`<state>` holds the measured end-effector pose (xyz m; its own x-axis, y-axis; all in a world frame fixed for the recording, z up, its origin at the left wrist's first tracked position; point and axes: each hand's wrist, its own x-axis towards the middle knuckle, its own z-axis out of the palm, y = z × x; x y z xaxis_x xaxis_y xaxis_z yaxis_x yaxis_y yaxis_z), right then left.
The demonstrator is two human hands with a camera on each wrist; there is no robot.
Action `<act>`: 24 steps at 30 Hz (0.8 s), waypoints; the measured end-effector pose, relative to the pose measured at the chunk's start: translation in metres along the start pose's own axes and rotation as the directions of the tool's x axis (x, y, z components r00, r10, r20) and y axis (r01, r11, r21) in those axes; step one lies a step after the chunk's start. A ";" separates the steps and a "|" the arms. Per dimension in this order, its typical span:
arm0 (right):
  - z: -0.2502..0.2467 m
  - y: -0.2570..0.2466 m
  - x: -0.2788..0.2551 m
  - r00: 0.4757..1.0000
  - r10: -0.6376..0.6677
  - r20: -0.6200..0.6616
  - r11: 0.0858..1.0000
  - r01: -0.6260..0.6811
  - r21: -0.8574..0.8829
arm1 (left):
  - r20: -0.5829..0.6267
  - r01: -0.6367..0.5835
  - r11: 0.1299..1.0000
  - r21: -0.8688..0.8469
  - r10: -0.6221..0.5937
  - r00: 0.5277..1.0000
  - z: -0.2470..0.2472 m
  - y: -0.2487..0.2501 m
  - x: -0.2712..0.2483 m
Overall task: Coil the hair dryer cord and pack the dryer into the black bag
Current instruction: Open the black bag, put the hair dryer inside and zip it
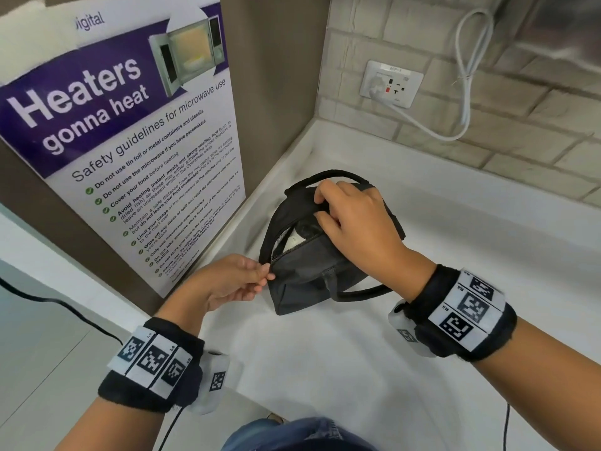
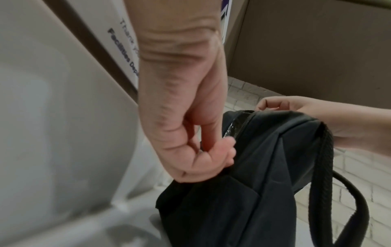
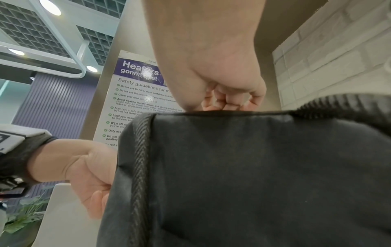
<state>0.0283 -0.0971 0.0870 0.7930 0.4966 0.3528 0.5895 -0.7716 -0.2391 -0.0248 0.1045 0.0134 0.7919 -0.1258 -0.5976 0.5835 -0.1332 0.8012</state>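
Note:
The black bag [image 1: 309, 275] stands on the white counter [image 1: 422, 255] near the corner, its top zip partly open. Through the gap a white part of the hair dryer [image 1: 294, 238] shows inside; its cord is hidden. My left hand [image 1: 257, 276] pinches the bag's near-left end at the zip's end [image 2: 229, 132]. My right hand [image 1: 328, 206] grips the bag's top edge by the opening, fingers curled over the rim [image 3: 228, 107]. One black carry strap [image 1: 361, 292] loops at the front, the other arches behind my right hand.
A microwave safety poster [image 1: 123, 151] covers the left wall close to the bag. On the brick back wall sits a socket [image 1: 392, 83] with a white plug and white cable [image 1: 468, 92] looping right. The counter's front edge lies near my body.

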 end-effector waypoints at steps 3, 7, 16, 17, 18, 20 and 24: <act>-0.001 -0.004 -0.003 1.000 0.003 -0.019 1.000 -0.002 0.013 | -0.042 -0.030 0.993 0.115 0.035 0.999 0.002 0.003 -0.005; 0.001 -0.023 -0.016 0.991 -0.136 -0.008 0.990 0.136 0.020 | -0.120 -0.130 0.966 0.225 0.160 0.980 0.005 0.017 -0.016; 0.027 -0.034 -0.021 0.955 -0.277 -0.111 0.958 0.265 -0.108 | -0.085 -0.416 0.766 0.490 0.517 0.852 0.020 0.040 -0.037; 0.027 -0.033 -0.021 0.954 -0.283 -0.103 0.955 0.270 -0.121 | -0.057 -0.430 0.755 0.495 0.522 0.851 0.019 0.039 -0.038; 0.027 -0.032 -0.021 0.952 -0.290 -0.094 0.951 0.276 -0.136 | -0.027 -0.445 0.745 0.497 0.526 0.850 0.017 0.038 -0.038; 0.029 -0.031 -0.021 0.951 -0.296 -0.086 0.947 0.280 -0.160 | 0.036 -0.471 0.717 0.514 0.531 0.847 0.013 0.037 -0.039; 0.032 -0.035 -0.022 0.939 -0.325 -0.112 0.932 0.299 -0.204 | 0.065 -0.485 0.629 0.608 0.570 0.819 0.010 0.035 -0.039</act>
<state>-0.0048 -0.0681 0.0591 0.5357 0.6730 0.5101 0.7554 -0.6519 0.0668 -0.0370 0.0949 0.0649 0.9695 -0.2424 -0.0349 -0.1271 -0.6199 0.7743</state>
